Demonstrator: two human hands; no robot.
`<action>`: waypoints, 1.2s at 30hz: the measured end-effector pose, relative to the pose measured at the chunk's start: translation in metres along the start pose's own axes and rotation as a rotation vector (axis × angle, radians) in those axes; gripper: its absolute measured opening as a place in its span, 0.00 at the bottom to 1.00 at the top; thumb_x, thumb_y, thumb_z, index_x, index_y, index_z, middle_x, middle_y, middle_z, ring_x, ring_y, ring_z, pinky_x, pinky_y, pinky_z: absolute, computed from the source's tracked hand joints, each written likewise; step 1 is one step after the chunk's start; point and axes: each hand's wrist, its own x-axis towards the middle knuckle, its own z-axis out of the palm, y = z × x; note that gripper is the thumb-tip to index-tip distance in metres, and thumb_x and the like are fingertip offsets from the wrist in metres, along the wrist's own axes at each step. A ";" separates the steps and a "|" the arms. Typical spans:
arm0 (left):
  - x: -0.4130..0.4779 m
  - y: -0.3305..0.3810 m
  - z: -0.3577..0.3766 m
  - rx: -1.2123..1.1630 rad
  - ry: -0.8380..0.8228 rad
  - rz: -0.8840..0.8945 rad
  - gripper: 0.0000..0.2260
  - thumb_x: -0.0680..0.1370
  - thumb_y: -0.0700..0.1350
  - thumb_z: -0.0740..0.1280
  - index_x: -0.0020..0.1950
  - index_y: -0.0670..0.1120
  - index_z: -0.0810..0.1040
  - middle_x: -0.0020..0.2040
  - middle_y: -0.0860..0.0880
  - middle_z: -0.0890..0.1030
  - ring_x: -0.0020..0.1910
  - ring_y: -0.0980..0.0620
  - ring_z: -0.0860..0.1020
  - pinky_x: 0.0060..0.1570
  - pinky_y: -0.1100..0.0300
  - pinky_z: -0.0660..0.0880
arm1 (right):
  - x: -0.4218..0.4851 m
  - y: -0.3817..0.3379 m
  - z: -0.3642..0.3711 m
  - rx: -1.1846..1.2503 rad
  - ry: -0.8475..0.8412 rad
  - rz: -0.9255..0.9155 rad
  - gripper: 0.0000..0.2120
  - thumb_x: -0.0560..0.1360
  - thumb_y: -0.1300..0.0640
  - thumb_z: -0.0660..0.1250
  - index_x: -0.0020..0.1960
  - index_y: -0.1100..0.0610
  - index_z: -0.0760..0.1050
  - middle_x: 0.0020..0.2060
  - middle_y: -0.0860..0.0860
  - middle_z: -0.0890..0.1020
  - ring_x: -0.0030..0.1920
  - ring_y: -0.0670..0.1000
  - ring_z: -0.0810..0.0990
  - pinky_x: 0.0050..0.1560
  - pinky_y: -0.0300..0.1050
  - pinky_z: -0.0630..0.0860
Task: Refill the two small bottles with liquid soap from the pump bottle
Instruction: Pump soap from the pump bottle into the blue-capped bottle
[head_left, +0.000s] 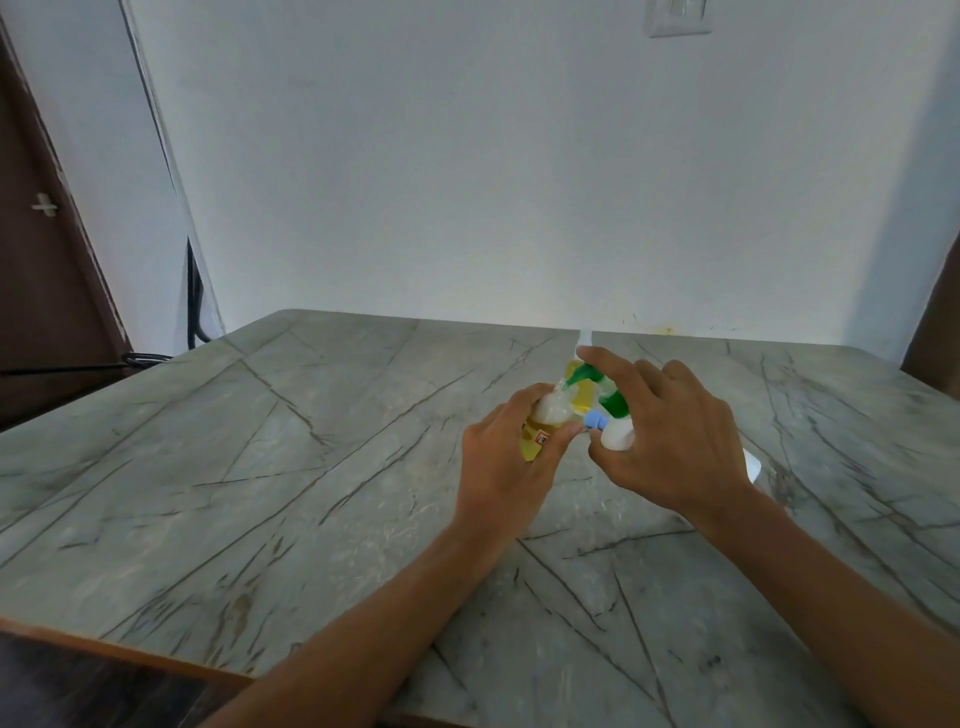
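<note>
On my feed, both of the person's arms reach in over the grey, dark-veined stone-pattern tabletop (249, 467) and meet a little right of its middle.

The left grip (506, 449) is curled round a small bottle with a yellow label and a whitish translucent upper part (545, 415). The thumb lies along the bottle's right side and the bottle leans to the left.

The right grip (670, 431) is closed round a small white plastic bottle with a blue cap (615, 436). Its cap end points left, just beside the left thumb. The right index finger stretches forward and its tip lies at the white pump head. I cannot tell whether it is pressing.

The clear pump bottle of yellow liquid soap with a green label (582, 376) stands upright on the tabletop directly behind the two small bottles. It is partly hidden by them and by the fingers, and its white spout rises above the fingertip.

Past the right wrist a white rounded object (751, 464) lies on the tabletop, mostly hidden, and I cannot make out what it is.

A plain white wall (467, 156) backs the tabletop, with a dark brown door (47, 291) at the far left and a black cable (193, 306) hanging in the corner beside it.
</note>
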 end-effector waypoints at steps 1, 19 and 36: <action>0.000 0.000 0.000 0.001 0.001 -0.001 0.18 0.73 0.55 0.70 0.60 0.51 0.76 0.49 0.57 0.81 0.43 0.62 0.79 0.43 0.72 0.75 | -0.001 0.000 0.000 -0.003 0.004 -0.004 0.40 0.62 0.45 0.76 0.71 0.48 0.66 0.41 0.49 0.79 0.39 0.47 0.66 0.33 0.39 0.64; -0.003 0.005 0.001 0.000 0.009 0.035 0.19 0.73 0.55 0.70 0.60 0.49 0.76 0.49 0.54 0.82 0.43 0.60 0.79 0.43 0.72 0.75 | -0.001 0.001 -0.001 -0.007 0.012 -0.002 0.36 0.60 0.46 0.75 0.65 0.49 0.66 0.41 0.50 0.79 0.38 0.50 0.71 0.31 0.41 0.66; -0.002 0.005 -0.001 -0.006 0.016 0.013 0.18 0.73 0.55 0.69 0.60 0.50 0.76 0.49 0.56 0.82 0.43 0.60 0.79 0.43 0.69 0.76 | -0.001 -0.001 0.000 0.007 0.035 -0.012 0.39 0.62 0.43 0.70 0.71 0.47 0.64 0.41 0.50 0.79 0.39 0.47 0.67 0.32 0.38 0.65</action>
